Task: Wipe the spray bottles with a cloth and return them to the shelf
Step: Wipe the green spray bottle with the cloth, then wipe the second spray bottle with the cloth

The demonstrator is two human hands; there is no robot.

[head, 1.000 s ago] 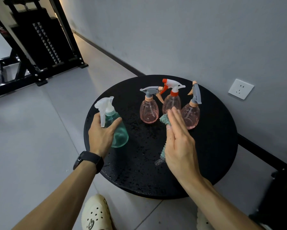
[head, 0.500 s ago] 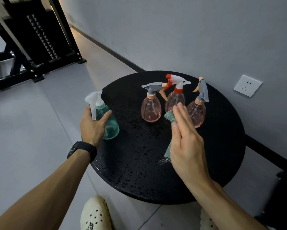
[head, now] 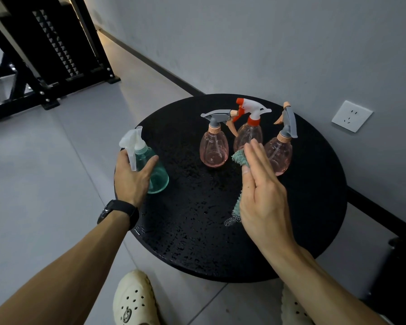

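The left hand (head: 132, 178) gripped the green bottle (head: 155, 172) and had carried it out to the counter's (head: 197, 231) left edge, likely shelf-bound. The right hand (head: 259, 186), fingers straight, held the cloth (head: 239, 158).

We see the teal spray bottle (head: 156, 171) upright at the black round table's (head: 197, 231) left edge, three pink bottles (head: 213, 148) upright toward its back, teal cloth (head: 239, 158) beside them.
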